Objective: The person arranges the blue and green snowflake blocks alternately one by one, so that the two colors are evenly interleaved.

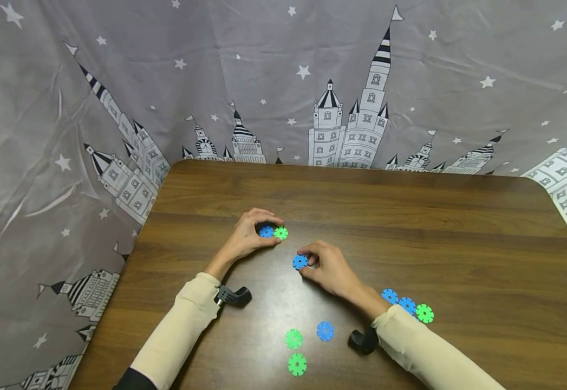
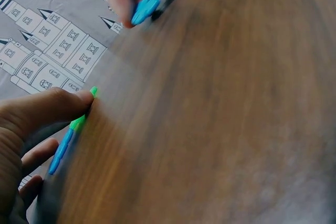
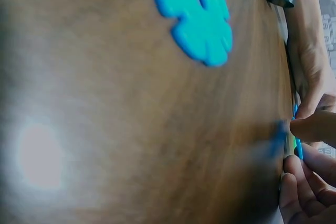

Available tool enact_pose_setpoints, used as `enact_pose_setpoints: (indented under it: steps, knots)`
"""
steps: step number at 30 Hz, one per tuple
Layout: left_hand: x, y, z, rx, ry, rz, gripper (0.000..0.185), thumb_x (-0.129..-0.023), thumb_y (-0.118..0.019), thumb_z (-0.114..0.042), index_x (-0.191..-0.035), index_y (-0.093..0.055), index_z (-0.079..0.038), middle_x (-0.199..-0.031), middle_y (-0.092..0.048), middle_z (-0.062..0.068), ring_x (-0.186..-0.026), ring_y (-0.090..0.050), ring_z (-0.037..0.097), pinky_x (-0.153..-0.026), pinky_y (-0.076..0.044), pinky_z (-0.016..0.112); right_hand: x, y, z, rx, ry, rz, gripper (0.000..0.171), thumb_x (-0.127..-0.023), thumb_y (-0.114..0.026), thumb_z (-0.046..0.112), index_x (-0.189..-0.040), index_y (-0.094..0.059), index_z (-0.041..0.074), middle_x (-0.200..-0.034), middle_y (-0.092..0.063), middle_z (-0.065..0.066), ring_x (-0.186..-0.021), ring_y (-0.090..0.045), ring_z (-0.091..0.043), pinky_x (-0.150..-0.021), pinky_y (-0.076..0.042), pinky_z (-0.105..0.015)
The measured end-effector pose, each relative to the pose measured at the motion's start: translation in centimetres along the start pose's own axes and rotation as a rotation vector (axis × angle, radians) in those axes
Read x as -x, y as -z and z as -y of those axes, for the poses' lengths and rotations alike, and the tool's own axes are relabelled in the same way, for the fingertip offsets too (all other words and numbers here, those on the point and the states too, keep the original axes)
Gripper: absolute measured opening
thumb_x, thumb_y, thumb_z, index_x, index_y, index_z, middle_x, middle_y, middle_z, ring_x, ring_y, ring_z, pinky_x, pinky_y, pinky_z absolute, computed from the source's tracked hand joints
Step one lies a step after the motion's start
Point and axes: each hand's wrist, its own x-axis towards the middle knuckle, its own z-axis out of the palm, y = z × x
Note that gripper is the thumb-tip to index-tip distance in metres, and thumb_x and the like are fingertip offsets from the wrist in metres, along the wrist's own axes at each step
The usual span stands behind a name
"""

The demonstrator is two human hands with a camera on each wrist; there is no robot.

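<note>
Head view: thumb and fingers of the left hand curve round a green disc, pinching its edges; a blue disc touches it within that grip. Near them, the right hand pinches a second blue disc over the table. Loose discs lie nearer the person, more beside the right sleeve.

Left wrist view: a left fingertip meets the green disc's edge; the second blue disc is tilted, apart from the pair.

Right wrist view: right fingers clamp that disc, seen edge-on.
</note>
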Motion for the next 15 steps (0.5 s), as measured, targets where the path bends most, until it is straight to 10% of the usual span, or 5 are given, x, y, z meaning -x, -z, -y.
enact_pose_setpoints:
  steps: [15]
  knots:
    - [0.1,-0.1,0.1,0.005,-0.011,-0.003,0.040,-0.069,-0.088,-0.020,-0.108,-0.076,-0.016,-0.115,-0.067,0.005,-0.114,-0.052,0.022,-0.103,-0.030,0.047,-2.8,-0.2,-0.1,0.017,-0.085,-0.052,0.029,-0.078,-0.077,0.002,-0.106,-0.072,-0.001,-0.085,-0.058,-0.005,-0.075,-0.057,-0.013,-0.065,-0.049,-0.023]
